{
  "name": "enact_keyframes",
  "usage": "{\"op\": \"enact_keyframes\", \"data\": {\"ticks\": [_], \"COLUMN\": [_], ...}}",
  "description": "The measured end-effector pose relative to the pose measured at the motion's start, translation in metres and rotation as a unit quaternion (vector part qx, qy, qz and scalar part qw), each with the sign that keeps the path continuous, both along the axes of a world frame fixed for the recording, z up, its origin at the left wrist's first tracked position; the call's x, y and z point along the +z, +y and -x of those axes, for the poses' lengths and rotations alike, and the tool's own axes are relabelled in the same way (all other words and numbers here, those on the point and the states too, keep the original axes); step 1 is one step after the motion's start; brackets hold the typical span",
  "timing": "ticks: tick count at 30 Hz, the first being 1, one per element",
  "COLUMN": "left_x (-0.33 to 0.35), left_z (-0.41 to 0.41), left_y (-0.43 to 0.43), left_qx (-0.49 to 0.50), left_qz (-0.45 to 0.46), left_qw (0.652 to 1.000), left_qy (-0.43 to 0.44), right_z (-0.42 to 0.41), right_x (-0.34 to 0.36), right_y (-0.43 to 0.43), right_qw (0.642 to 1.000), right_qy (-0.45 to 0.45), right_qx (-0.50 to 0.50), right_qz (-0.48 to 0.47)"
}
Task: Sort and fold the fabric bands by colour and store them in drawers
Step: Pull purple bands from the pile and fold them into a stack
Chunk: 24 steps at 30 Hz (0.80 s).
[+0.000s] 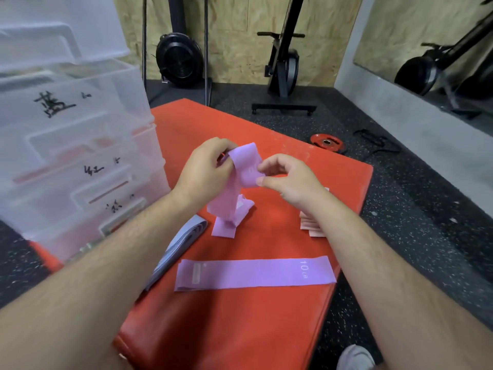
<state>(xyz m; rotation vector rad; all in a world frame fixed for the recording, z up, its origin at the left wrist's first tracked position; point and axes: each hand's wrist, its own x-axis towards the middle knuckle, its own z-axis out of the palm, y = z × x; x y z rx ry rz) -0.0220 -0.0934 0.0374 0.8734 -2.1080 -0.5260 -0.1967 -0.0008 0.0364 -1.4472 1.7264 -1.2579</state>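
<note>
Nearest the person, below both forearms, a flat purple band [254, 273] marked 10 LB lies stretched across the red mat [240, 329], untouched. Just left of it rests a grey-blue band [178, 247], partly under the left forearm. Farther on, directly beneath the raised hands, a folded purple band [226, 225] sits on the mat, and a stack of pink bands [312, 225] peeks out from under the right wrist.

Above these, the left hand [205, 172] pinches the top of a held purple band [244, 166] between thumb and fingers, while the right hand [288, 180] grips its lower fold with thumb and forefinger closed on the fabric. The band's tail hangs down to touch the folded one below.

The fold looks only half made. To do it well, the person should probably line up both edges squarely before pressing the crease, keep the tail from twisting, and match the size of the piece already folded.

Left of the hands stands the clear drawer unit [80, 156], its fronts hand-labelled in black.
</note>
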Motion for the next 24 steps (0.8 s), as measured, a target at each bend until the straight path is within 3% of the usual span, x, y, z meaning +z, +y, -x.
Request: {"op": "enact_keyframes", "data": {"ticks": [4,9,11,16,24], "left_x": [0.001,-0.008,-0.002,0.011,0.003], "left_z": [0.000,-0.003,-0.004,0.000,0.011], "left_y": [0.002,-0.001,0.011,0.038,0.038], "left_qx": [0.006,0.030,0.012,-0.131,-0.104], "left_qz": [-0.012,-0.033,-0.027,-0.119,-0.082], "left_qw": [1.000,0.989,0.988,0.984,0.988], "left_qy": [-0.023,-0.141,-0.151,-0.011,0.076], "right_z": [-0.004,-0.010,-0.011,-0.009,-0.009], "right_x": [0.010,0.023,0.023,0.023,0.030], "right_y": [0.009,0.024,0.027,0.028,0.030], "right_qw": [0.998,0.989,0.984,0.961,0.946], "right_qy": [-0.057,-0.139,-0.167,-0.262,-0.315], "right_qx": [0.001,-0.031,-0.056,-0.093,-0.076], "right_qz": [-0.005,0.045,0.040,0.010,0.010]}}
